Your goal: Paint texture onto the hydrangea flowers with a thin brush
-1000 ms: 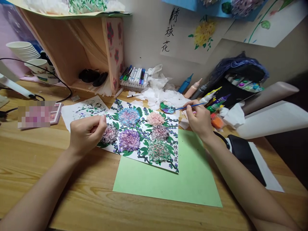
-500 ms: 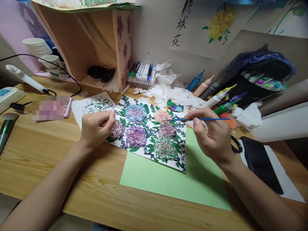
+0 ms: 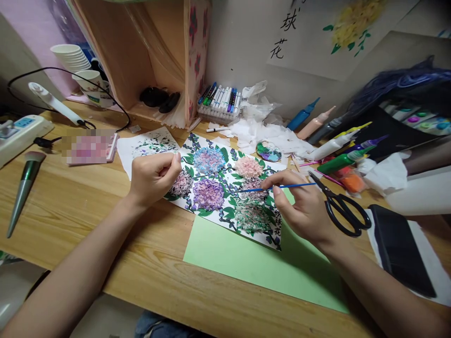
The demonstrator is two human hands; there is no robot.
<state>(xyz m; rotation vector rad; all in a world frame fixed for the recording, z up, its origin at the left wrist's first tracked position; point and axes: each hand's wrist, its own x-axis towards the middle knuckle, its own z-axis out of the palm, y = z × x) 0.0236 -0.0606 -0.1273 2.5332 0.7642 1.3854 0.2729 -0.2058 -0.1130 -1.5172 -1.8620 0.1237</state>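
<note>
At the far left we see a white power strip on the wooden worktop, and in front of it a thick-headed brush lying at a slant. Stacked paper cups stand behind, and a pink case, partly blurred, lies nearer to us. Beside it is a white sheet smeared with dark green paint.

Our left hand comes next, its fingers curled into a fist with the thumb uppermost, over the left edge of the flower painting; we cannot tell whether it presses on the paper. The painting lies at an angle in the middle of the worktop, its near right part overlapping a green sheet. Behind it sit a tray of markers, some crumpled tissue and a round, paint-covered palette.

Our right hand is above the painting's right side, its fingers pinching a slim blue paintbrush. The tip points left, just beside the purple flower; contact with the paper is unclear to us. Farther right lie black-handled scissors, a green paint bottle and a black case.
</note>
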